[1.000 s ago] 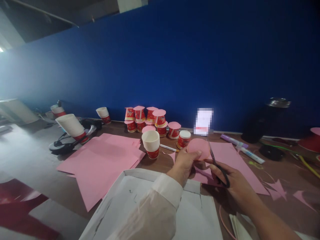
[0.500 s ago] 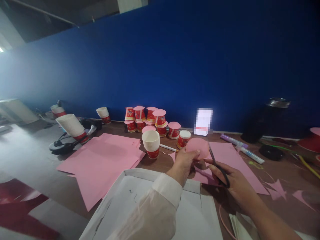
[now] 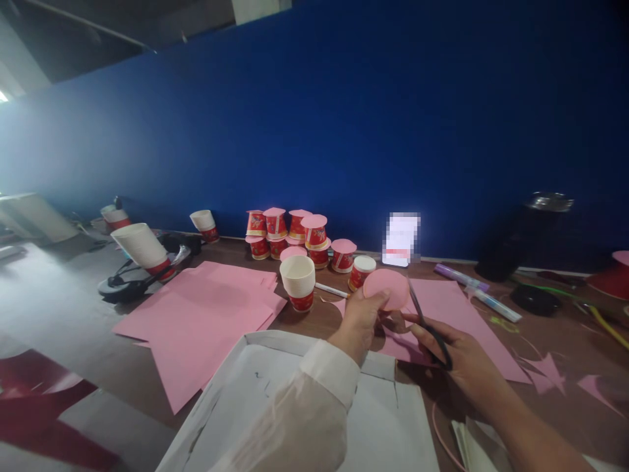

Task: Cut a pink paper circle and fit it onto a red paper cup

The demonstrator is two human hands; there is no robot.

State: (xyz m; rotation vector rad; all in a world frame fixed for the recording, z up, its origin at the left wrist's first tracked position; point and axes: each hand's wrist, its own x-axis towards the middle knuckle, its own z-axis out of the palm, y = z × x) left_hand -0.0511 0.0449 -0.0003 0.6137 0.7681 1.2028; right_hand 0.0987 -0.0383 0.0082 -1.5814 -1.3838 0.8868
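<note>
My left hand (image 3: pixel 361 321) pinches a round pink paper disc (image 3: pixel 386 288) from below, thumb on its face. In my right hand (image 3: pixel 445 344) is a pair of dark-handled scissors (image 3: pixel 426 324), its blades pointing up along the disc's right edge. Whether the blades bite into the paper cannot be made out. Beneath both hands lies a pink sheet (image 3: pixel 442 305). Just left of the disc sits an upturned red paper cup (image 3: pixel 363 272) with a white base. A nested stack of white and red paper cups (image 3: pixel 298 282) stands further left.
Pink paper sheets (image 3: pixel 211 314) lie at left. Red cups topped with pink discs (image 3: pixel 314 231) are stacked by the blue partition (image 3: pixel 314 118). A white box lid (image 3: pixel 265 380) lies in front. Markers (image 3: pixel 494 305), a lit phone (image 3: pixel 400 239) and pink scraps (image 3: pixel 548 373) are at right.
The pink disc has shifted slightly left and turned a little in my left hand. My right hand keeps the scissors beside its edge. The cups and sheets have stayed put.
</note>
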